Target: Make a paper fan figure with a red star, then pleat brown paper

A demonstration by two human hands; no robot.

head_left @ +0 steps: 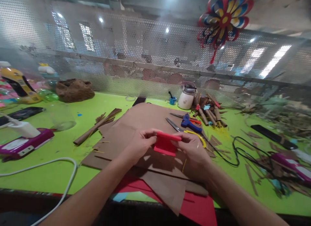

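Note:
A small piece of red paper (165,147) hangs between my two hands, its top edge rolled or folded over. My left hand (143,142) pinches its left end, and my right hand (193,147) grips the right end. Below them lie sheets of brown paper (119,138), with red paper (199,208) under them at the table's front edge. Close to my right hand are scissors with yellow handles (195,133) and a blue glue gun (190,123).
On the green table (58,169) stand a white jar (186,98) and paper bundles (210,112). A rolled brown paper tube (89,133) lies left. Purple power strips (28,143) and a black cable (236,148) flank the work. A perforated screen (145,54) rises behind.

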